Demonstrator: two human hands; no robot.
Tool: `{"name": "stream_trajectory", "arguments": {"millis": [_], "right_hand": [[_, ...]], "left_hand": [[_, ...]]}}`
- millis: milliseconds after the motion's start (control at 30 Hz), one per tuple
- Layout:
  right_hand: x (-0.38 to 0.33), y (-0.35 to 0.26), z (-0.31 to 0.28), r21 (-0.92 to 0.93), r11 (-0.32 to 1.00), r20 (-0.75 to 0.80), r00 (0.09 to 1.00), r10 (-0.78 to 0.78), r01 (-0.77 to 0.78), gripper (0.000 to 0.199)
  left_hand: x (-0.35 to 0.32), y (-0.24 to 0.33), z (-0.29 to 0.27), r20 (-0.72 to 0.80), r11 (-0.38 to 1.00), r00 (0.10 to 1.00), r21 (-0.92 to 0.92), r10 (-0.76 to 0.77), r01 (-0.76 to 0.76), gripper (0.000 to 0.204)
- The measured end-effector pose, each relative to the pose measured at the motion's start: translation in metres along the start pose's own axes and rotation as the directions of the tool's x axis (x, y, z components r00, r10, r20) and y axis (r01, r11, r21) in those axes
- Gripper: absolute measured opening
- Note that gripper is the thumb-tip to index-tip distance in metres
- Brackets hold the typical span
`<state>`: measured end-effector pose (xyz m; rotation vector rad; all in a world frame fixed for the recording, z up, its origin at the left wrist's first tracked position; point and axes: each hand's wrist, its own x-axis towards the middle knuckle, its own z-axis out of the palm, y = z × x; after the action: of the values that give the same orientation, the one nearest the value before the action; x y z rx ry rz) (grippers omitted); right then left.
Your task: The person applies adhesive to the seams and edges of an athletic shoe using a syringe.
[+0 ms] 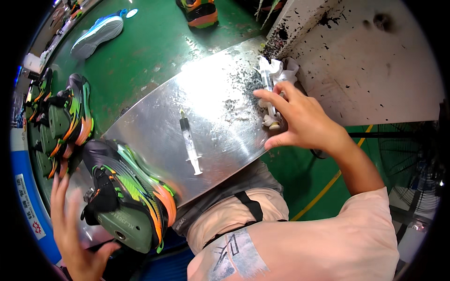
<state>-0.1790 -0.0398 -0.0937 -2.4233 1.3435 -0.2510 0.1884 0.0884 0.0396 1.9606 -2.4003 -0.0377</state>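
The step in hand appears to be fetching a syringe for work on the shoe, though whether it is being picked up or put down cannot be told for certain. The right hand (pixel 304 117) is spread open, thumb well away from the index finger, with nothing seen gripped; whether a fingertip touches the clear plastic syringe (pixel 266 80) just beyond its index finger cannot be told. That syringe lies against a crumpled white cloth or tissue (pixel 286 70). Left of this hand, well apart from it, a second, slender syringe with a dark front end and a white plunger (pixel 190 143) rests on the shiny silver metal sheet (pixel 140 122). The left hand (pixel 77 234), slightly blurred, is also open and holds nothing visible, its palm just beside the black, green and orange sports shoe (pixel 124 180), which sits to its right on a dark green shoe last (pixel 126 229) with its toe pointing away from the wearer. Beyond the left fingertips stand more shoes of the same colours (pixel 70 112). If a pickup is meant, the next move calls for closing the right thumb and fingers around the syringe barrel, clear of the cloth, while the left hand steadies the shoe.
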Motion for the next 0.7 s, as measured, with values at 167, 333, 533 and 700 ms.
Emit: {"name": "stream_trajectory", "arguments": {"millis": [167,333,533,700], "right_hand": [[-0.011,0.003,0.003,0.191,0.981,-0.031,0.999,-0.027,0.033,0.067],[-0.027,-0.015,0.004,0.406,0.913,0.047,0.999,0.006,-0.025,0.074],[-0.082,0.001,-0.005,0.779,0.562,0.145,0.952,0.271,-0.278,0.090],[-0.032,-0.043,-0.045,0.964,0.166,0.191,0.976,0.106,-0.207,0.078]], "left_hand": [[0.064,-0.004,0.045,0.128,0.840,0.872,-0.365,0.472,-0.401,0.044],[-0.006,-0.002,0.057,-0.177,0.886,0.924,-0.271,0.338,-0.376,0.046],[-0.053,0.063,0.067,-0.331,0.968,0.942,-0.212,0.056,-0.132,0.023],[-0.054,0.088,0.075,-0.374,0.965,0.925,-0.262,-0.068,-0.035,0.020]]}}
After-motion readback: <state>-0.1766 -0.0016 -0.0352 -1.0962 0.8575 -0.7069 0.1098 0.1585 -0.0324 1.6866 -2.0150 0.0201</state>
